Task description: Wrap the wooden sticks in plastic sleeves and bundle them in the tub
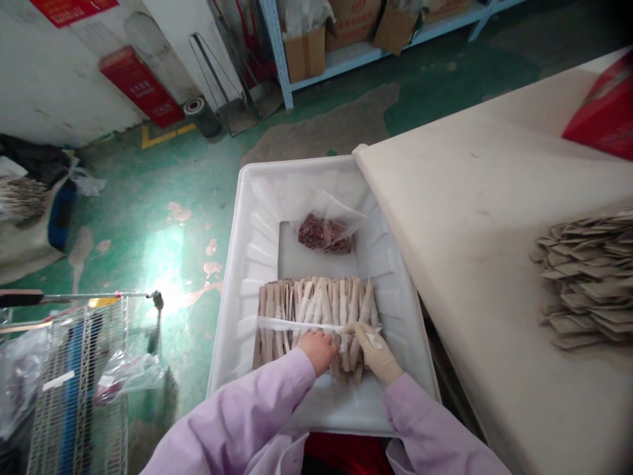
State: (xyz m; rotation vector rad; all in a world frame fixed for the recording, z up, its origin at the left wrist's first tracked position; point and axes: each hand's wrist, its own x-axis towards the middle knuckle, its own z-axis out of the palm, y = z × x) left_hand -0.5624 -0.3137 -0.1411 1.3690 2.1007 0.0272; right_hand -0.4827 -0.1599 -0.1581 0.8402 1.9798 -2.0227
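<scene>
A row of thin brown paper packets (297, 293) stands on edge inside a white plastic bin (232, 264). Across the top of the row runs a white strap (284, 324). My left hand (320, 349), bare, rests on the front middle of the packets just below the strap, its fingers bent and closed against them; the fingertips are partly hidden. To its right, my right hand (373, 349), in a pale glove, has its fingers closed at the strap near the right end of the row. Behind the packets lies a clear bag of dark red pieces (324, 234).
A pale table (469, 218) adjoins the bin's right side, with a pile of brown packets (588, 284) and a red object (606, 112) on it. At left stands a wire rack (64, 396). Shelving with cardboard boxes (304, 56) lines the back.
</scene>
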